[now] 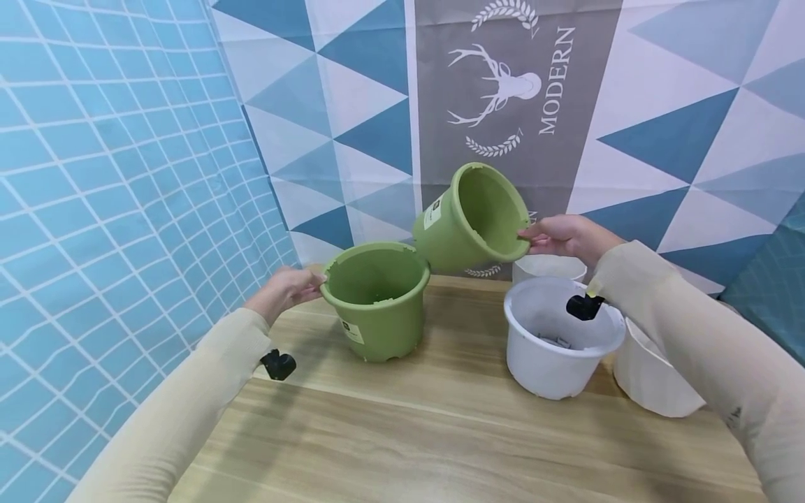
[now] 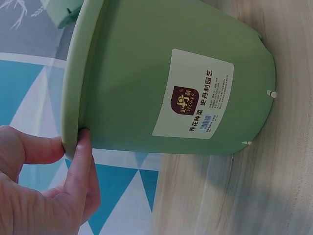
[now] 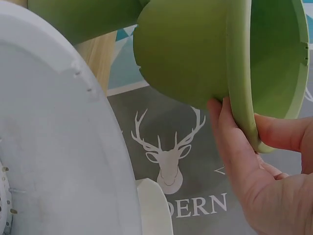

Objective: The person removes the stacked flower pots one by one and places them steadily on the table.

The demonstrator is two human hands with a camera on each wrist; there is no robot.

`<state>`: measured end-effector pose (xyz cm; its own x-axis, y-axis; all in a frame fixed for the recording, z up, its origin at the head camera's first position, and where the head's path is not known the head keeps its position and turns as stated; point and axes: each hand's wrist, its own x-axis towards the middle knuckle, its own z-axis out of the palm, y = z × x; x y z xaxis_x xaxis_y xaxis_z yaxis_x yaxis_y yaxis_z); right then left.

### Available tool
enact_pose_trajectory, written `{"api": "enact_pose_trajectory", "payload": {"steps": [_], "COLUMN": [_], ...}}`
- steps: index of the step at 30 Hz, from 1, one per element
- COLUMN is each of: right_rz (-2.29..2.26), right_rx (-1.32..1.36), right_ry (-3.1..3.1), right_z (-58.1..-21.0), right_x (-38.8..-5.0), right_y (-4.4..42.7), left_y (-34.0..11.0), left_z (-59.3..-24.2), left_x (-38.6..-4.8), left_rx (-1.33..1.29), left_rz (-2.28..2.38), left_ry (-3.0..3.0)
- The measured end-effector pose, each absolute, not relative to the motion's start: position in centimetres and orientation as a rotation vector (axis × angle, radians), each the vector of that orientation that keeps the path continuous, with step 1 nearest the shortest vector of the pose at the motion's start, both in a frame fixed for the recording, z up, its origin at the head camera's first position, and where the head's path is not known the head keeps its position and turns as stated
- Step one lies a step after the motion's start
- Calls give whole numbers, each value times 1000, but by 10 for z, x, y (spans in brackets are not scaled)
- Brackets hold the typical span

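Two green flowerpots are in the head view. The lower flowerpot (image 1: 377,328) stands upright on the table, and my left hand (image 1: 288,290) pinches its rim at the left. In the left wrist view, thumb and fingers of the left hand (image 2: 54,181) grip that rim, and a printed label (image 2: 195,93) shows on the wall. Higher and to the right, the second flowerpot (image 1: 437,234) is tilted in the air, its mouth turned rightward. My right hand (image 1: 566,236) holds its rim, thumb inside and fingers outside in the right wrist view. Its base is close to the lower flowerpot's rim; contact is unclear.
A white flowerpot (image 1: 560,374) stands on the wooden table (image 1: 402,447) below the right forearm. Behind it is another white container (image 1: 548,265), and a third white container (image 1: 657,381) sits to its right, partly hidden by the sleeve. Patterned cloth (image 1: 365,91) hangs at the back.
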<state>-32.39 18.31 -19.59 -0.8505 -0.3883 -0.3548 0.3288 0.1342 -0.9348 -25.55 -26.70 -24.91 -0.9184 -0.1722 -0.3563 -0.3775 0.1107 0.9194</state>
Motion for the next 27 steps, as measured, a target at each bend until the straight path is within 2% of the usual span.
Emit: {"api": "enact_pose_trajectory", "payload": {"steps": [13, 27], "right_rz": [-1765, -1678], "right_rx": [55, 6], "right_ry": [1918, 2081], "right_z": [-196, -198], "right_x": [-326, -328], "right_y": [185, 178], "left_y": [-268, -267], "left_z": [-252, -251], "left_x": [-255, -255], "left_rx": [-530, -537], "left_rz": [1931, 1916], "left_ry": [2213, 2220]}}
